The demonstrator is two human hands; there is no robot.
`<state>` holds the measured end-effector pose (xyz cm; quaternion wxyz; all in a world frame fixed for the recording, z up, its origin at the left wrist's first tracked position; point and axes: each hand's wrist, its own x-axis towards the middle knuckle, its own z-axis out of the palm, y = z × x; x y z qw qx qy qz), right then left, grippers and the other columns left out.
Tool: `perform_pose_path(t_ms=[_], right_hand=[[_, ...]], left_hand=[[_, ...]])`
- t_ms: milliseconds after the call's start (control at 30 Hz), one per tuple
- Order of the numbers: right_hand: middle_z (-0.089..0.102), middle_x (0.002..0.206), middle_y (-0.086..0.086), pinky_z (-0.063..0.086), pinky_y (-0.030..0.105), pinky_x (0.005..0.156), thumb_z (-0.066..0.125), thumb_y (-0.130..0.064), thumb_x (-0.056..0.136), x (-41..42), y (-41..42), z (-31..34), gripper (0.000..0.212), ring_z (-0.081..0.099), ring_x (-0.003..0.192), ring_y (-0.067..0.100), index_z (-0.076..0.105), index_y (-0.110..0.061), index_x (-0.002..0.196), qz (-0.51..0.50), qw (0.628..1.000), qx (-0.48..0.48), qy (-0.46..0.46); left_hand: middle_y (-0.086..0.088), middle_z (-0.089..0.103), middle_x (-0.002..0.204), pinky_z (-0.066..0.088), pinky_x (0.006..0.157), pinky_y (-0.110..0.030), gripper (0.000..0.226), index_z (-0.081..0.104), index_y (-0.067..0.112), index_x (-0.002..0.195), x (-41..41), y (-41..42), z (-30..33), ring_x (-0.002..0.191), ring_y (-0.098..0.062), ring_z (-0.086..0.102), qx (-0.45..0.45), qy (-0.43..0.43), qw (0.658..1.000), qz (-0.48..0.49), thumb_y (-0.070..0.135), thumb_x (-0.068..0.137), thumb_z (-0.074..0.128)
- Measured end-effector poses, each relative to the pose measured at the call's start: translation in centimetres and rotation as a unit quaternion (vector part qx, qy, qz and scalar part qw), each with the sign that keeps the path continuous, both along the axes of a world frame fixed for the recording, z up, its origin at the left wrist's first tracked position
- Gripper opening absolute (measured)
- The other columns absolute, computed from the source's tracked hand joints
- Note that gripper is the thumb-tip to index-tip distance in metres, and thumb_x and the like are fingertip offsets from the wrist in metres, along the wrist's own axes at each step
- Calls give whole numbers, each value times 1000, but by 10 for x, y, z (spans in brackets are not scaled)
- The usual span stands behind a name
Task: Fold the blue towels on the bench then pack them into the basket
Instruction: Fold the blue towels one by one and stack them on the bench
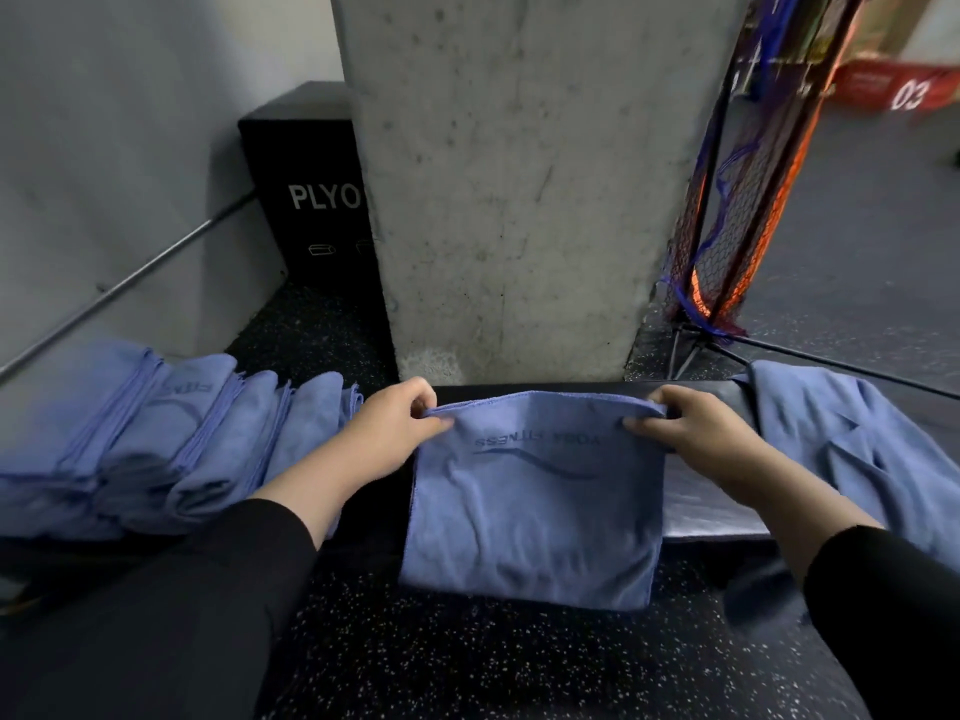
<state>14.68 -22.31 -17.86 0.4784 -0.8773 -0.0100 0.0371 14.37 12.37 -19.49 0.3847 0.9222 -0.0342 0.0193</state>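
A blue towel (535,506) with an upside-down printed logo lies across the dark bench (711,506), its near part hanging over the front edge. My left hand (395,433) pinches its far left corner. My right hand (701,433) pinches its far right corner. To the left, several folded blue towels (171,439) lie in an overlapping row. At the right, an unfolded blue towel (852,449) is draped over the bench. No basket is in view.
A concrete pillar (519,189) rises right behind the bench. A black PLYO box (306,189) stands at the back left beside a grey wall with a rail. A folded net on a stand (748,189) leans at the right. Speckled black floor (493,667) lies below.
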Motion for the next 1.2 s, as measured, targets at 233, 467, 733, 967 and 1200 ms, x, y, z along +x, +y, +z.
perform_pose_path(t_ms=[233,467,733,967,1200], right_hand=[[65,78,-2,48,32,70,61,-13,98,-68,1,63,7,59,76,10,60,-15,91,-14,967,254,-25],[69,80,0,50,36,67,63,-15,97,-111,9,132,13,60,74,13,62,-25,88,-38,975,159,-153],[71,84,-1,55,30,55,59,-18,101,-135,9,161,7,62,65,9,65,-19,97,-58,974,156,-154],[71,83,3,48,38,70,60,-18,101,-140,2,134,9,61,77,18,66,-16,96,-20,989,123,-78],[69,83,5,47,36,69,58,-13,101,-90,4,82,10,59,79,20,66,-15,94,-40,994,95,-33]], left_hand=[[0,38,67,26,60,-35,28,48,25,72,-67,6,57,66,-17,32,-317,-37,947,24,39,78,72],[4,69,76,45,68,-32,10,66,19,93,-109,11,117,73,-13,60,-331,-80,940,26,13,100,61],[1,72,76,56,64,-32,14,73,12,95,-137,12,156,70,-12,67,-332,-103,936,57,17,101,61],[2,62,71,51,51,-24,18,68,12,97,-145,14,123,60,-8,57,-305,51,951,-6,19,105,53],[-1,58,73,49,54,-25,18,66,8,99,-96,15,70,64,-10,55,-266,117,957,3,18,106,52]])
